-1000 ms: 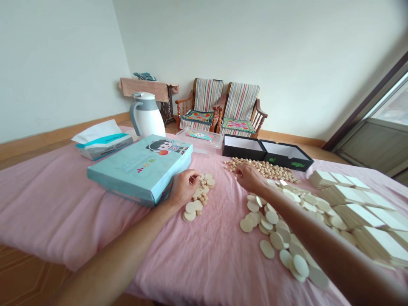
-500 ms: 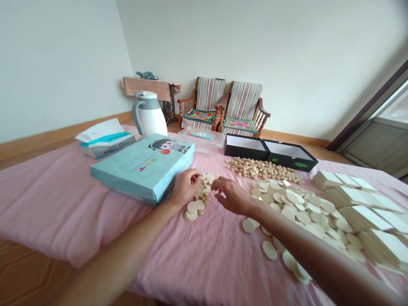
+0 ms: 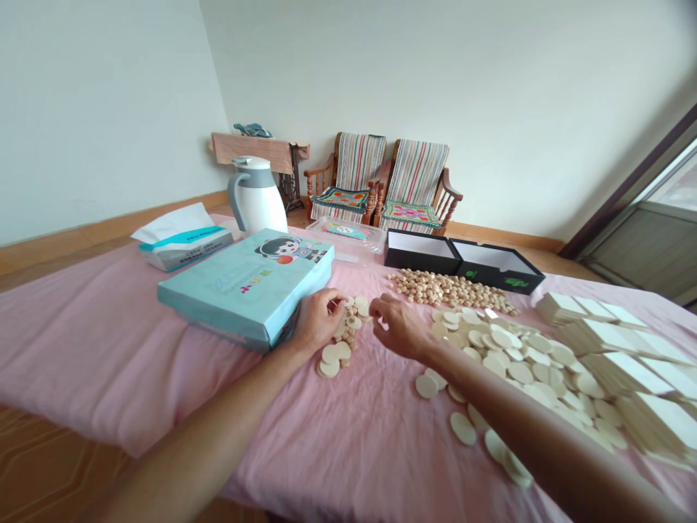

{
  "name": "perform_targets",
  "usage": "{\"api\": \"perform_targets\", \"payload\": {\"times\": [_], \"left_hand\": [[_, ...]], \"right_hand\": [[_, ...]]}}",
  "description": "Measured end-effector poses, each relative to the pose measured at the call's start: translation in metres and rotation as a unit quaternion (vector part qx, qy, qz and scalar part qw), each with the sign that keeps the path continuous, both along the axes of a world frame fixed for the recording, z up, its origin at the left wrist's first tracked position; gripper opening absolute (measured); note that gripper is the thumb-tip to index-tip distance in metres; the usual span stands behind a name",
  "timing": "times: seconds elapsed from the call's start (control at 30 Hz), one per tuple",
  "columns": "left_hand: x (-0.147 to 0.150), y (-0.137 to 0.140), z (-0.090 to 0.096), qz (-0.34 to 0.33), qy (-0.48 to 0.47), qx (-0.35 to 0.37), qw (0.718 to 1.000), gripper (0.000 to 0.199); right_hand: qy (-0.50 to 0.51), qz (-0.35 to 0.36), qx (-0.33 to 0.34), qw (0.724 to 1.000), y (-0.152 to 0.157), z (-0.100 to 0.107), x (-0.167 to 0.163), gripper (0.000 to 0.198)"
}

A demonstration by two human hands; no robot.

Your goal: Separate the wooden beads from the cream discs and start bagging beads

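My left hand [image 3: 321, 317] rests beside the blue box, thumb and fingers pinched together at the left edge of a small group of pale wooden discs [image 3: 329, 356] and wooden beads [image 3: 348, 335]. Whatever is in that pinch is too small to make out. Just right of this group is my right hand [image 3: 400, 327], its fingers curled in with the tips turned toward the discs. Its grip hides anything it may hold. Under my right forearm spreads a large heap of round wooden discs [image 3: 517, 372].
A blue cartoon box [image 3: 218, 287], tissue pack [image 3: 188, 243] and white jug [image 3: 258, 203] stand left. Behind are a clear plastic container [image 3: 353, 250], black open boxes [image 3: 495, 274] and a bead pile [image 3: 451, 289]. Stacked wooden squares [image 3: 626, 341] line the right of the pink cloth [image 3: 370, 443].
My right hand has shifted slightly right, away from the small group, and its fingers have curled together. The left hand keeps its pinch in nearly the same place.
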State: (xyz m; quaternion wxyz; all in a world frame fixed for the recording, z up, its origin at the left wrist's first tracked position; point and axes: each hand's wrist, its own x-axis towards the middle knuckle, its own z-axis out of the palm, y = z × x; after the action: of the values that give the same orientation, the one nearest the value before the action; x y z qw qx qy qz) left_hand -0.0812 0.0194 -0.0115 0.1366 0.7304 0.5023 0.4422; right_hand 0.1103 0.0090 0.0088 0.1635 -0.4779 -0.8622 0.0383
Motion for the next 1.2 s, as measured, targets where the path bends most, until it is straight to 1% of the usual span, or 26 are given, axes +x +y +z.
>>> {"api": "perform_targets", "payload": {"times": [0.1, 0.2, 0.27, 0.33, 0.37, 0.43, 0.53, 0.6, 0.67, 0.8, 0.9, 0.97, 1.07, 1.13, 1.2], "left_hand": [[0.001, -0.001, 0.001, 0.002, 0.002, 0.0, 1.0, 0.014], [0.001, 0.0, 0.001, -0.002, -0.003, -0.001, 1.0, 0.014], [0.001, 0.0, 0.0, -0.007, -0.005, -0.002, 1.0, 0.014], [0.001, 0.0, -0.001, -0.01, -0.007, -0.001, 1.0, 0.014], [0.001, 0.0, -0.001, -0.009, -0.007, 0.0, 1.0, 0.014], [0.0, 0.001, -0.002, -0.006, -0.007, 0.004, 1.0, 0.014], [0.0, 0.001, -0.002, -0.009, -0.009, 0.0, 1.0, 0.014], [-0.001, 0.001, -0.002, -0.01, -0.009, -0.004, 1.0, 0.014], [-0.001, 0.001, -0.002, -0.007, -0.007, -0.006, 1.0, 0.014], [0.0, 0.001, -0.001, -0.005, -0.005, -0.007, 1.0, 0.015], [0.0, 0.001, 0.001, -0.007, -0.001, -0.007, 1.0, 0.015], [0.0, 0.0, 0.002, -0.007, -0.001, -0.007, 1.0, 0.015], [0.0, -0.001, 0.002, -0.004, 0.001, -0.007, 1.0, 0.015], [0.0, -0.001, 0.003, -0.003, 0.005, -0.006, 1.0, 0.015], [0.001, -0.002, 0.004, -0.002, 0.006, -0.005, 1.0, 0.015]], "right_hand": [[-0.046, -0.111, 0.022, 0.993, 0.028, 0.011, 0.033, 0.013], [-0.047, -0.179, 0.047, 0.982, 0.047, 0.019, 0.058, 0.015], [-0.04, -0.198, 0.071, 0.977, 0.049, 0.02, 0.062, 0.017], [-0.02, -0.164, 0.073, 0.984, 0.04, 0.017, 0.053, 0.017], [-0.005, -0.129, 0.062, 0.99, 0.032, 0.015, 0.045, 0.016], [0.023, -0.045, 0.016, 0.999, 0.014, 0.01, 0.025, 0.017], [0.036, 0.055, -0.04, 0.997, -0.015, 0.005, -0.004, 0.018], [0.026, 0.088, -0.054, 0.994, -0.029, 0.003, -0.018, 0.018], [0.011, 0.092, -0.047, 0.995, -0.037, 0.001, -0.028, 0.018], [0.005, 0.066, -0.012, 0.998, -0.04, -0.008, -0.035, 0.017], [0.022, 0.055, -0.012, 0.998, -0.039, -0.011, -0.033, 0.016], [0.031, 0.051, -0.023, 0.998, -0.04, -0.006, -0.025, 0.018], [0.009, 0.056, -0.071, 0.996, -0.045, 0.012, -0.003, 0.018], [-0.038, 0.071, -0.13, 0.988, -0.048, 0.029, 0.015, 0.016], [-0.097, 0.09, -0.194, 0.972, -0.048, 0.043, 0.034, 0.016]]}}
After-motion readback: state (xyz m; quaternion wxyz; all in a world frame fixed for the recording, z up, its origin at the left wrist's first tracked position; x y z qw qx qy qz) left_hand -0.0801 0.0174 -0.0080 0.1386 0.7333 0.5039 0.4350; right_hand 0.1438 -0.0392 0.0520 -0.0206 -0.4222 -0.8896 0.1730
